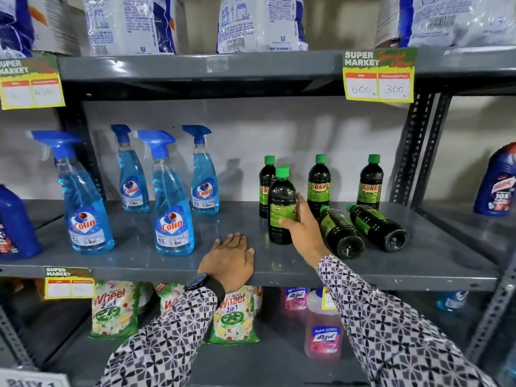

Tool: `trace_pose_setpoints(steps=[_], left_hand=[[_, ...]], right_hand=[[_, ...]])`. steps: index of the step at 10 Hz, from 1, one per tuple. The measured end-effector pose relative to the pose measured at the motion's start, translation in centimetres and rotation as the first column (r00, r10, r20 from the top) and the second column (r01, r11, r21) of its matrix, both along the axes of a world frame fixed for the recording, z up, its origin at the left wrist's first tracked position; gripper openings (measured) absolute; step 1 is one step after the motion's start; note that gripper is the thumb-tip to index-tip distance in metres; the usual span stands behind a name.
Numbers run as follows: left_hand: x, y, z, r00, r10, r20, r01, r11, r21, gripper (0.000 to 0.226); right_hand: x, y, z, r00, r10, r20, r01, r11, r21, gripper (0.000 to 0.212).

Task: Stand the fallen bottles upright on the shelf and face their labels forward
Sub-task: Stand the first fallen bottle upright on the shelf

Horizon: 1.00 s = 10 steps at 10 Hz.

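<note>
My right hand (pixel 303 226) grips a dark green-capped bottle (pixel 280 202) that stands upright on the grey shelf (pixel 279 270); its label is turned sideways, mostly away from me. Two more dark bottles lie on their sides to the right, one (pixel 339 231) next to my wrist, the other (pixel 377 227) beyond it, bases toward me. Three upright bottles stand behind: one (pixel 265 185) partly hidden, one (pixel 319 184) and one (pixel 370 184) with "Sunny" labels facing forward. My left hand (pixel 230 259) rests flat on the shelf's front edge, holding nothing.
Several blue Colin spray bottles (pixel 173 196) stand on the left half of the shelf. A blue jug (pixel 15 222) is at far left, another (pixel 497 182) at far right. Detergent bags fill the shelf above; packets and pink Lizol bottles (pixel 324 328) sit below.
</note>
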State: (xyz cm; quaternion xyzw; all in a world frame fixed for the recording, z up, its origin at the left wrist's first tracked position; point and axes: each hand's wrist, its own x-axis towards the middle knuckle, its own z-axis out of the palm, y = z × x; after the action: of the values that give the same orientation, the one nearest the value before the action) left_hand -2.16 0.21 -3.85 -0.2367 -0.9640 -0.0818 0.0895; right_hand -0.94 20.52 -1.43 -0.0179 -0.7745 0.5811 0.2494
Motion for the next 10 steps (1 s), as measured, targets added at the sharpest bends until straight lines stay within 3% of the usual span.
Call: trace_pose_setpoints(steps=[3,4,6,8,9,10], left_hand=[[0.13,-0.04,0.04,1.000,0.006,0.005,-0.006,1.000,0.001,0.061],[0.12,-0.01,0.04,1.000,0.009,0.001,-0.009,1.000,0.002,0.061],[0.11,-0.04,0.04,1.000,0.010,0.001,-0.010,1.000,0.000,0.061],[0.04,0.01,-0.01,1.000,0.010,0.004,-0.010,1.000,-0.004,0.062],[0.00,-0.03,-0.04,1.000,0.012,0.010,-0.012,1.000,-0.001,0.062],[0.03,0.02,0.00,1.000,0.012,0.014,-0.012,1.000,0.003,0.062]], right_hand=[[-0.12,-0.53,0.10,0.986,-0.159,-0.053,0.167,0.954,0.249,0.097],[0.01,-0.44,0.16,0.992,-0.094,-0.086,0.109,0.975,0.191,0.088],[-0.06,-0.51,-0.09,0.988,-0.153,-0.038,0.157,0.959,0.237,0.106],[-0.29,-0.43,-0.30,0.990,-0.134,-0.041,0.140,0.954,0.266,0.100],[-0.42,-0.37,-0.26,0.984,-0.175,-0.023,0.174,0.945,0.278,0.113],[-0.42,-0.32,-0.11,0.993,-0.118,0.007,0.114,0.968,0.224,0.112]])
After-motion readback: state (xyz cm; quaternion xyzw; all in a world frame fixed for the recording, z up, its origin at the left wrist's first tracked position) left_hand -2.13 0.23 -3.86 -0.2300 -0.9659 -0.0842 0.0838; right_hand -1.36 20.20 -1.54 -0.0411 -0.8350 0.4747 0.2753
